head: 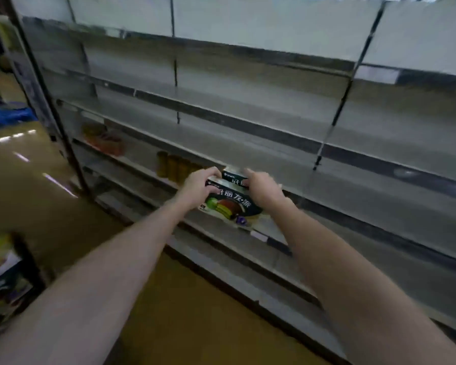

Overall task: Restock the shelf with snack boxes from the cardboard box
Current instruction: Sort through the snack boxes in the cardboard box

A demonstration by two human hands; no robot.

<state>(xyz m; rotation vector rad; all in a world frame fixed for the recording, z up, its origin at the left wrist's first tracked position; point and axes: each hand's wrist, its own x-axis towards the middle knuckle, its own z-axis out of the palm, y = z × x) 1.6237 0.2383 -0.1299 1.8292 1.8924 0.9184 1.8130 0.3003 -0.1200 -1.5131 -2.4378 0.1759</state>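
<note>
Hands, left (199, 187) and right (263, 188), grip stacked snack boxes (231, 198) onto the shelf (271, 233); next, pushing them back squarely.

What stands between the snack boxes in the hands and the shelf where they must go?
Nothing visible does. Both the left hand and the right hand grip the snack boxes at the shelf edge. The yellow cans stand apart, to the left.
</note>
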